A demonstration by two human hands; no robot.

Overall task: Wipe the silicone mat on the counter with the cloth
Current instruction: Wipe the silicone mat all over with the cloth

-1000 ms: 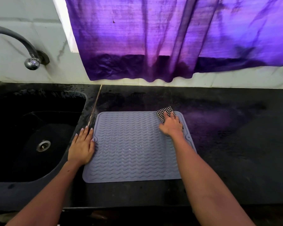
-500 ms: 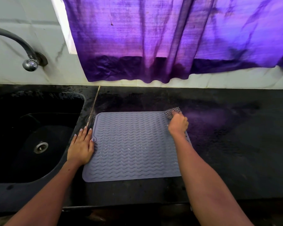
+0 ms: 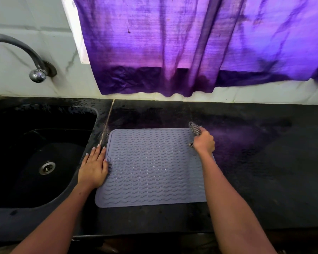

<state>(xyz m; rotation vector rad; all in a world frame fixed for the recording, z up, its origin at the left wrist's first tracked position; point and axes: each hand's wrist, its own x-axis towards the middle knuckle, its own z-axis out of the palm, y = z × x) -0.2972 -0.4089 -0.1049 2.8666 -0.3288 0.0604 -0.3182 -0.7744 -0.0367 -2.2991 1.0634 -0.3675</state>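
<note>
Grey wavy-ribbed square silicone mat (image 3: 154, 167) lay flat on the black bench (image 3: 264, 171) | right hand (image 3: 203, 143) clenched a checkered cloth (image 3: 195, 129) at the mat's far right corner (cloth blurred) | left hand (image 3: 93, 166), fingers straight, pressed flat at the mat's left edge, beside the black sink (image 3: 35, 153).

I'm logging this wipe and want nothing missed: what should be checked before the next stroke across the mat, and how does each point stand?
1. Grey wavy-ribbed silicone mat lies flat on the black counter: ok.
2. Left hand rests flat at the mat's left edge, steadying it: ok.
3. Right hand has a grip on the checked cloth: ok.
4. Cloth sits at the mat's far right corner, placed to start a stroke: ok.
5. Cloth damp enough: cannot tell.
6. Mat surface free of residue: cannot tell.
</note>
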